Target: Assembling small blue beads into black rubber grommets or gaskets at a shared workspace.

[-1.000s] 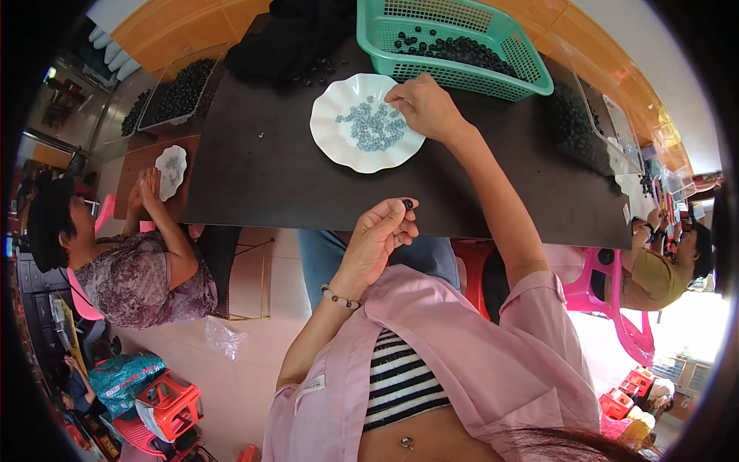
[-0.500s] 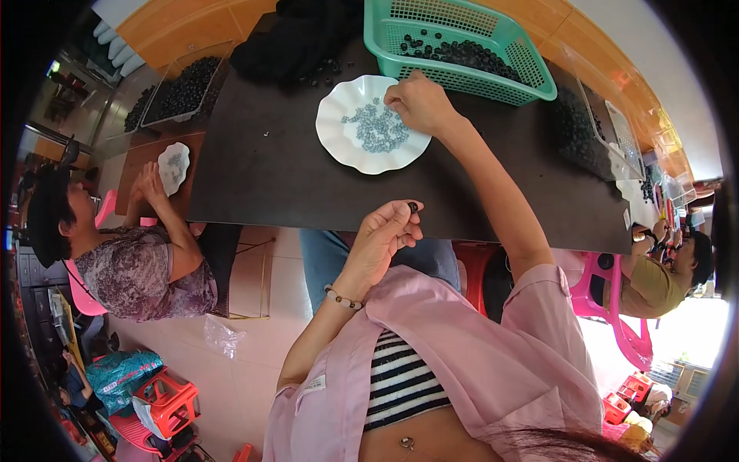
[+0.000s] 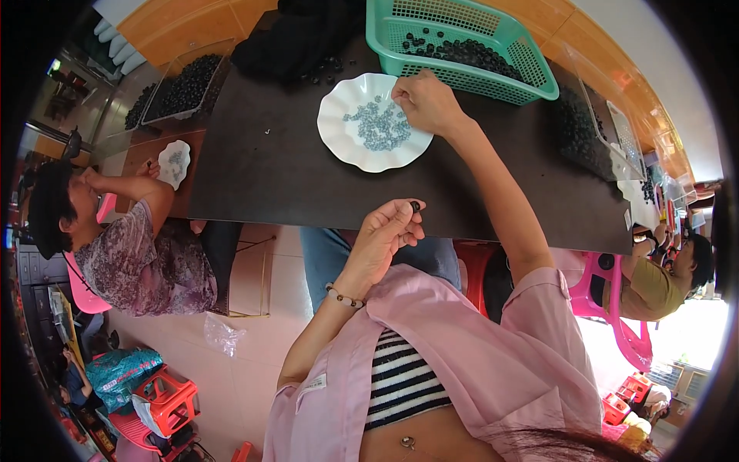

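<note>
My left hand [image 3: 389, 233] is closed in a pinch around a small round black piece [image 3: 416, 206], held just off the table's near edge. Farther out, my right hand [image 3: 425, 102] hovers over the right rim of a white scalloped plate [image 3: 343, 145]. Its fingertips are pinched together, and whatever sits between them is too small to make out. A spread of small clear, greyish bits [image 3: 382, 129] lies in the middle of the plate.
Behind the plate stands a green plastic basket [image 3: 469, 81] holding many black pieces. A black cloth [image 3: 289, 50] and a few loose pieces lie at the back left. Clear bins [image 3: 185, 88] [image 3: 589, 127] flank the dark table [image 3: 269, 181]. Co-workers sit left and right.
My right hand shifts very slightly at the plate's rim, still pinched. My left hand keeps its hold on the black piece. The co-worker at left raises an arm toward the head.
</note>
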{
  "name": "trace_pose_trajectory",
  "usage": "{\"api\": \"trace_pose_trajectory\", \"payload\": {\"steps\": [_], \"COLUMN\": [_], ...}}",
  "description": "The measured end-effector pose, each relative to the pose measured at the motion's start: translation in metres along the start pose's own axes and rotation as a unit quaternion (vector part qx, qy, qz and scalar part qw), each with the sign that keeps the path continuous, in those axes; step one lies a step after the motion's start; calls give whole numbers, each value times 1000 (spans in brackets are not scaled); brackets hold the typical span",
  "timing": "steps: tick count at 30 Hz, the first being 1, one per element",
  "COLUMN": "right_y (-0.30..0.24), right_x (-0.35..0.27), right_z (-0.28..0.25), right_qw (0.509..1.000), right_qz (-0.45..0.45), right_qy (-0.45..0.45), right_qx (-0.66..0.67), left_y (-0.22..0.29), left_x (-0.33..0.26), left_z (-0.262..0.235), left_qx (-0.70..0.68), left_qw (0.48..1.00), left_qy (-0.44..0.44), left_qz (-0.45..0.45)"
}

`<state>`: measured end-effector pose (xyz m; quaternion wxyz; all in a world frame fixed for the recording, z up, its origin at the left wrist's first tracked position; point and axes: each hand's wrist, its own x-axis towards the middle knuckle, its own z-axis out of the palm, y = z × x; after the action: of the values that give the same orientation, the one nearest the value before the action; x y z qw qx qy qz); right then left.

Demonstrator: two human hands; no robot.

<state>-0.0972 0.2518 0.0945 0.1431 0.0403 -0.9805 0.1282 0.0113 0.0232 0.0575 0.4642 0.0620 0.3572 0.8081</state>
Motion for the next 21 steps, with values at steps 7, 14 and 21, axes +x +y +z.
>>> {"api": "trace_pose_trajectory", "payload": {"steps": [7,14,21], "right_y": [-1,-9,-21], "right_x": [-5,0,-7], "right_z": [4,0,-12], "right_qw": [1000,999,997], "right_qz": [-16,-4,-1], "right_qy": [8,-35,63], "right_qx": [15,-22,45], "left_y": [-1,-3,-6], "left_x": [0,-4,-8], "left_z": [0,0,-1], "left_qx": [5,2,9], "left_qw": [1000,1000,1000], "left_qy": [-1,-8,-7], "left_qz": [3,10,13]}}
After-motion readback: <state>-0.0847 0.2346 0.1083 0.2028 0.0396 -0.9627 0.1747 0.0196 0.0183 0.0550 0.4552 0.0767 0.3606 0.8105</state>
